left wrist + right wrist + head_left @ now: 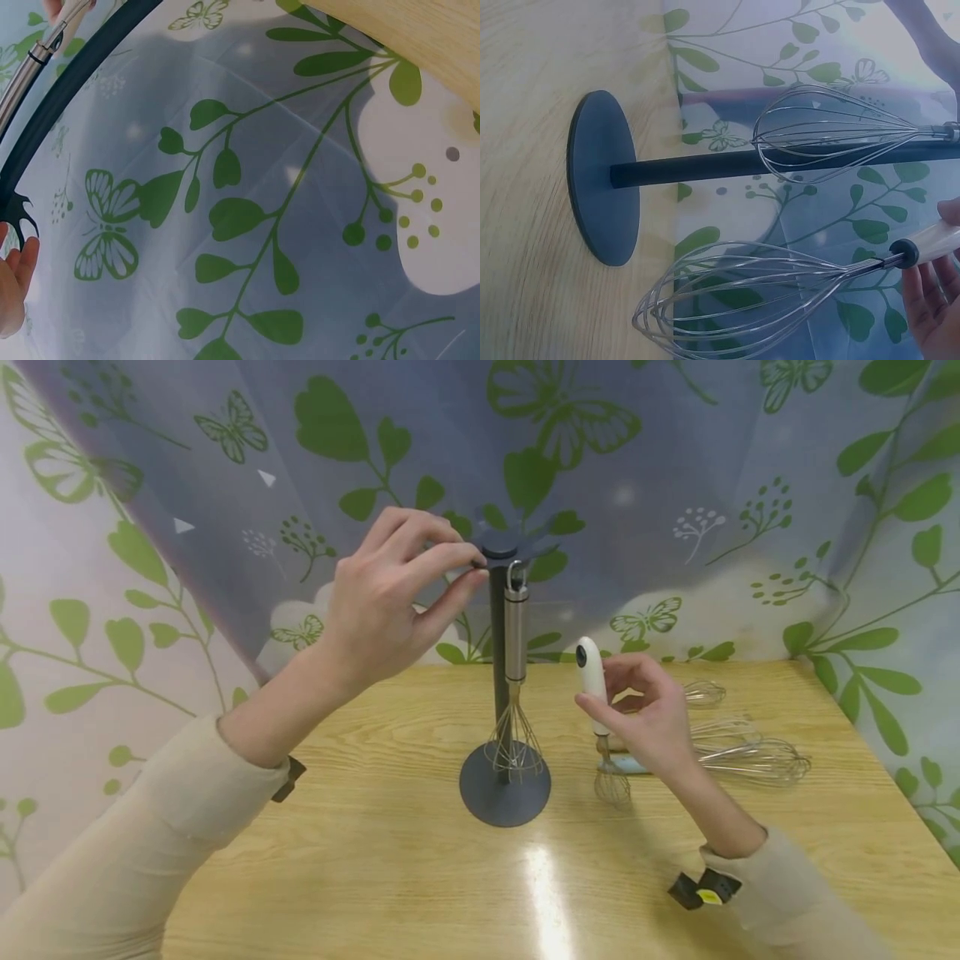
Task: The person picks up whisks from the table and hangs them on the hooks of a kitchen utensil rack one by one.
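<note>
A dark grey utensil stand rises upright from its round base. My left hand pinches a hook at its top between thumb and fingers. From a hook at the front hangs a whisk with a steel handle, its wires in front of the pole. To the right of the stand, my right hand grips a second whisk by its white handle, wires downward. The right wrist view shows this whisk's wire loops beside the stand's base, apart from it.
Several more whisks lie on the wooden table behind and to the right of my right hand, one with a light blue handle. A leaf-and-butterfly patterned cloth covers the back and sides.
</note>
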Demonstrator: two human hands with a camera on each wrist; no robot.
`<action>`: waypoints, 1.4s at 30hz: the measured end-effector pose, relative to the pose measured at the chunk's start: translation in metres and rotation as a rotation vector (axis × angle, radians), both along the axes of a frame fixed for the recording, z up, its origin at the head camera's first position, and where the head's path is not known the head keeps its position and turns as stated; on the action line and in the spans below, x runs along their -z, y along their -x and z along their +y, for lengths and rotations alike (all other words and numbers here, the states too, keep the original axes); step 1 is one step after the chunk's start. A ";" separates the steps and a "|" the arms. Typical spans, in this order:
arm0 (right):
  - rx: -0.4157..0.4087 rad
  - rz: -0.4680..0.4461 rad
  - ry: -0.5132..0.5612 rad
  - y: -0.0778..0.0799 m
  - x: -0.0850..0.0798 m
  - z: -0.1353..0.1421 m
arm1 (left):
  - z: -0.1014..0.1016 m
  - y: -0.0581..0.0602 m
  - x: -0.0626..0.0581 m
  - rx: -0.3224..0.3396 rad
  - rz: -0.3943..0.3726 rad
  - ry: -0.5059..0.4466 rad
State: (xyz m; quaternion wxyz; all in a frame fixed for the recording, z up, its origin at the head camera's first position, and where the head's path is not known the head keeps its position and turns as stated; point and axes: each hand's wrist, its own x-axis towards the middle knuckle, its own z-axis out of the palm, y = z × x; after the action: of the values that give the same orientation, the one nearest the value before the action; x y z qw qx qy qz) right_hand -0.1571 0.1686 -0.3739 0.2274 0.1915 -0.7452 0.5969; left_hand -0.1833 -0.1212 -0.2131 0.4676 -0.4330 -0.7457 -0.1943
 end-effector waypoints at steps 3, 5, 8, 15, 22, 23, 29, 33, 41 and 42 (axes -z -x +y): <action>-0.001 0.010 0.014 0.000 -0.001 -0.002 | 0.000 0.000 0.000 -0.001 -0.001 0.000; 0.002 0.014 0.020 0.000 -0.001 -0.003 | 0.001 0.000 0.000 -0.002 0.001 0.000; 0.009 0.021 0.025 0.001 -0.003 -0.004 | 0.001 0.000 0.000 -0.003 0.004 0.000; 0.025 0.035 0.032 0.002 -0.009 -0.007 | 0.000 -0.001 0.000 -0.008 0.006 0.005; 0.042 0.052 0.025 0.003 -0.014 -0.013 | 0.000 -0.002 0.000 -0.010 0.005 0.008; 0.044 0.058 0.024 0.003 -0.015 -0.013 | 0.000 -0.002 0.000 -0.011 0.004 0.009; 0.054 0.094 0.016 0.001 -0.018 -0.016 | 0.000 -0.002 0.000 -0.014 0.005 0.018; 0.057 0.119 0.016 0.000 -0.022 -0.018 | 0.000 -0.001 0.000 -0.017 0.003 0.023; 0.051 0.168 0.011 0.002 -0.037 -0.023 | 0.001 -0.002 -0.001 -0.019 -0.005 0.014; 0.048 0.177 0.011 0.003 -0.039 -0.024 | 0.001 -0.001 -0.001 -0.019 -0.006 0.013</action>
State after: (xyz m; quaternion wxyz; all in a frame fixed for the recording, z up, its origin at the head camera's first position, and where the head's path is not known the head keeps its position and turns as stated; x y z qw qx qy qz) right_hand -0.1597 0.1450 -0.3349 0.3078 0.2241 -0.7233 0.5761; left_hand -0.1818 -0.1201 -0.2121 0.4641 -0.4285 -0.7525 -0.1864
